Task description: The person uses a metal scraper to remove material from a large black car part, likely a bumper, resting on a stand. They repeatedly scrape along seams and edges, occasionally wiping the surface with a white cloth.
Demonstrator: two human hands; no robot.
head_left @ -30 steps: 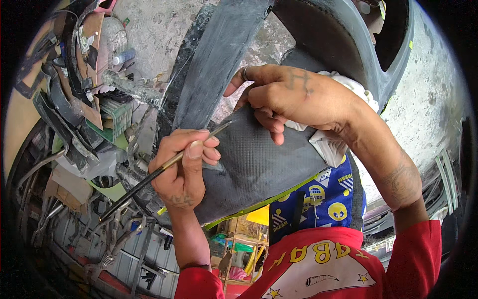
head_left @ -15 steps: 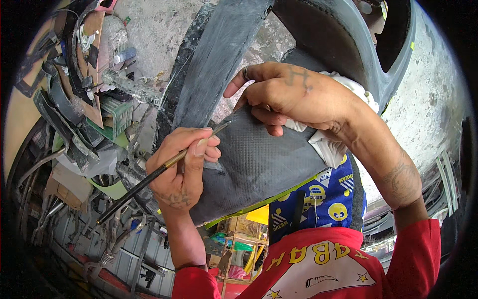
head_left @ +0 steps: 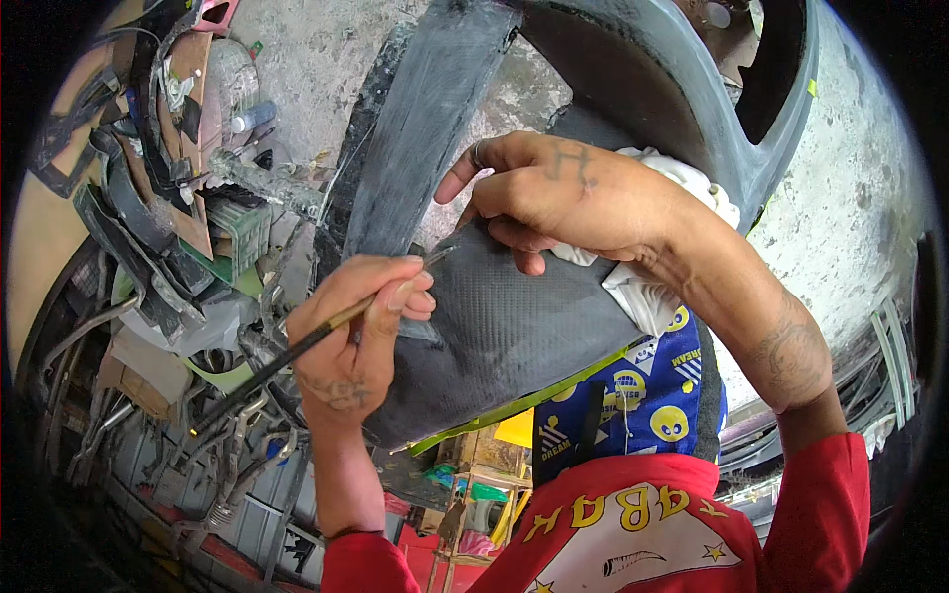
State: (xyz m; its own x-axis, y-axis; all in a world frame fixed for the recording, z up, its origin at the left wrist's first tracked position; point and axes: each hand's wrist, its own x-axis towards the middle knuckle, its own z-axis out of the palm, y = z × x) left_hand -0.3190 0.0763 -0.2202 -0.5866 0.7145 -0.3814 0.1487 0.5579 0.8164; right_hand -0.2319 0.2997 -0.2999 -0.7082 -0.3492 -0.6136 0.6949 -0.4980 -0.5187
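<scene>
My left hand [head_left: 346,336] grips a thin paintbrush [head_left: 287,364] with a dark handle, its small tip pointing up and right toward the grey body panel [head_left: 524,321]. The panel has a textured patch and looks sanded. Over its upper edge lies my right hand [head_left: 563,203], fingers curled round a corner and one ringed finger held out toward a long grey strut [head_left: 425,119]. Part of the fingers' hold is hidden. White cloth [head_left: 643,296] is bunched under my right wrist, on the panel.
Scrap parts and bent metal [head_left: 148,237] crowd the left side, with a small bottle [head_left: 254,117] among them. A large curved grey piece [head_left: 682,89] rises at the top right. A wooden shelf [head_left: 484,465] stands below, and a blue patterned cloth [head_left: 633,405] lies by my body.
My left hand and the paintbrush have shifted slightly, with the handle's end lower. The right hand keeps its hold; the whole view has moved a little.
</scene>
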